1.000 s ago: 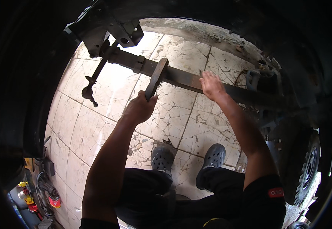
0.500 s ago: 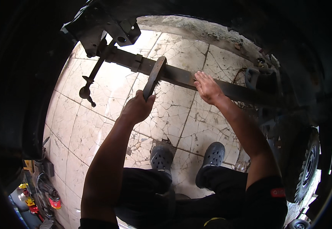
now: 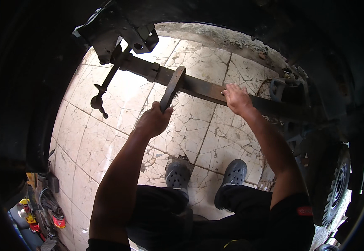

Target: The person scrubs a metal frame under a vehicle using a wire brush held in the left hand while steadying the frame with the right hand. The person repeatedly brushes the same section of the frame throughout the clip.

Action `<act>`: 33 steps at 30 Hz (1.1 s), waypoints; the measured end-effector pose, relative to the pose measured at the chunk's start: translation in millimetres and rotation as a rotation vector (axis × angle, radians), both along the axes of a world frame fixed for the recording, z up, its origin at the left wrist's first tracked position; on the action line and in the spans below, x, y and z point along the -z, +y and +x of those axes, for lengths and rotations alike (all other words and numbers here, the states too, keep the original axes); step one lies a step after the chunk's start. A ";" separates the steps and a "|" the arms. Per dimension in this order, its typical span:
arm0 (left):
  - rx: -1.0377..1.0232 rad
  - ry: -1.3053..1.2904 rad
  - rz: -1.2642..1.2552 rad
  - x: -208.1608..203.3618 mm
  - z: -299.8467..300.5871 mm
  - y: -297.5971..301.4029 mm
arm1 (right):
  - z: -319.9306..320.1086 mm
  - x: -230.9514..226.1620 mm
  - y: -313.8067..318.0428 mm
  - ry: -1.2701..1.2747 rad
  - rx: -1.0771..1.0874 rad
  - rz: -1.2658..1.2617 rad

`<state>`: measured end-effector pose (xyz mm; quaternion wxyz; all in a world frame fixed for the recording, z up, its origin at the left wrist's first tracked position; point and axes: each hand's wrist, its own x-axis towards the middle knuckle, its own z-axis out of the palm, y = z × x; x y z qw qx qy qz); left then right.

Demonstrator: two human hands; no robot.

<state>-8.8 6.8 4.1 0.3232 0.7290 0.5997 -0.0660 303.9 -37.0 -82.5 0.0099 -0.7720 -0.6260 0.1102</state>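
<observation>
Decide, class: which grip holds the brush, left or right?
The left grip: it is closed round one end of the brush; the right grip, open by the bar, holds no brush.

There is open room over the floor [image 3: 190,136] between the long bar [image 3: 200,87] and the shoes [image 3: 177,175], but a brush [image 3: 174,85] crosses the bar and a rod [image 3: 110,75] sticks out left.

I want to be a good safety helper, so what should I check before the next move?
1. Left hand has a firm hold on the brush: ok, fingers wrapped around one end.
2. Brush lies across the metal bar: ok.
3. Bristles pressing on the bar: cannot tell, mostly hidden.
4. Right hand clear of the brush: ok, farther right along the bar.
5. Gloves on: not ok, both hands are bare.
</observation>
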 end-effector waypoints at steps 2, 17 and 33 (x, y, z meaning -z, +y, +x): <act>-0.026 -0.026 -0.035 4.0 -3.1 3.4 | -11.2 15.3 2.0 0.040 -0.125 0.121; 0.007 -0.027 0.078 13.1 -0.6 2.4 | 20.0 20.4 -0.2 -0.088 0.004 0.158; -0.011 -0.046 -0.035 3.2 0.0 1.3 | 7.4 20.5 -3.2 0.011 -0.144 0.239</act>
